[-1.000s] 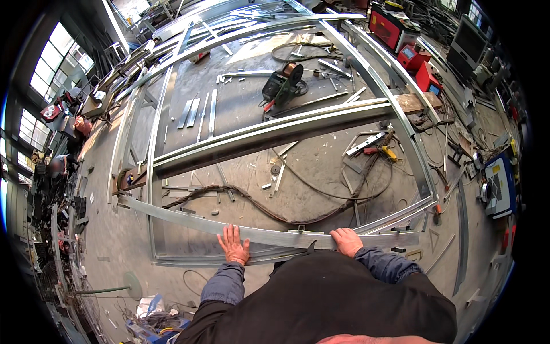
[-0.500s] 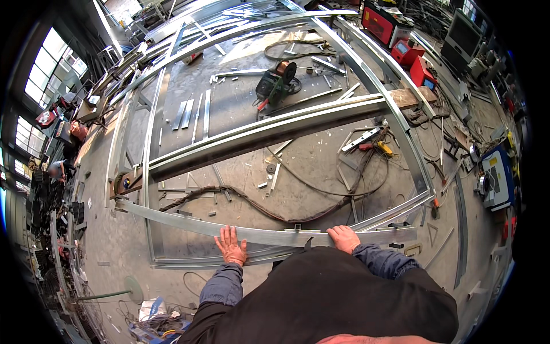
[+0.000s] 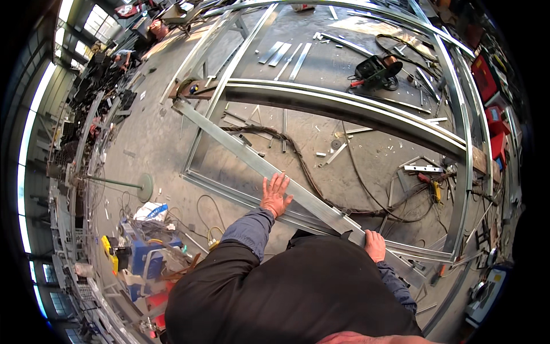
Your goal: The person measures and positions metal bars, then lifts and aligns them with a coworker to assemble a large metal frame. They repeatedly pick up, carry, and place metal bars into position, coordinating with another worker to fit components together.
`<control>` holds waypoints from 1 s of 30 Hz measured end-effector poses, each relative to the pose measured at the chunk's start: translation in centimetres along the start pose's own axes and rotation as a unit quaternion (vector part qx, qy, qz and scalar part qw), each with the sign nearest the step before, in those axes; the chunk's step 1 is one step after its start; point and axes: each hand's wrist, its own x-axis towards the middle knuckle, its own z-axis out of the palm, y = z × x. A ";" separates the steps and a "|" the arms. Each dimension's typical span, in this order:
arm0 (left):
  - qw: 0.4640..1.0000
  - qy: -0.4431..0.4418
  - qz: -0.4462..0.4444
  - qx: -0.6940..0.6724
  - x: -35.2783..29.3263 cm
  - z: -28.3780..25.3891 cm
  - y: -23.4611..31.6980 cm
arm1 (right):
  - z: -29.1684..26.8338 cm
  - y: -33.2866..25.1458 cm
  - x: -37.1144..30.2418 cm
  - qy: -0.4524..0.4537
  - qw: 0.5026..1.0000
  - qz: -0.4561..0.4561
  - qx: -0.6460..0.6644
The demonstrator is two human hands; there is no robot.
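A long silvery metal bar (image 3: 229, 139) runs slantwise in front of me, over the near side of a large welded-looking metal frame (image 3: 243, 49). My left hand (image 3: 277, 196) lies flat along the bar's near edge, its fingers spread and holding nothing. Farther right, my right hand (image 3: 375, 245) has its fingers together and bent over the bar. Its thumb is hidden. The bar's far left end rests by the frame's brown corner piece (image 3: 189, 89). My dark-clothed body covers part of the frame's near rail.
A twisted cable (image 3: 303, 163) snakes across the floor inside the frame. A green-and-black wire feeder (image 3: 375, 71) stands beyond the cross beam (image 3: 344, 110). At left are a round-based stand (image 3: 145, 187) and a blue machine (image 3: 148, 258) amid cables. Metal offcuts lie scattered about.
The view has turned to the left, so the bar and frame now appear slanted and more of the left side shows. Both hands remain on the bar; the right fingers look more bent.
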 end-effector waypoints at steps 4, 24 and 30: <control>1.000 0.010 0.000 0.003 -0.4 0.2 0.0 | -0.9 -0.6 0.1 -0.028 1.000 0.006 -0.005; 0.947 0.049 -0.015 -0.318 -7.8 -7.7 -6.8 | 3.4 -29.8 25.4 -0.092 0.994 -0.063 0.016; 0.905 -0.010 -0.240 -0.351 -24.1 -11.1 -21.7 | 7.7 -33.8 28.4 -0.084 0.994 0.040 -0.056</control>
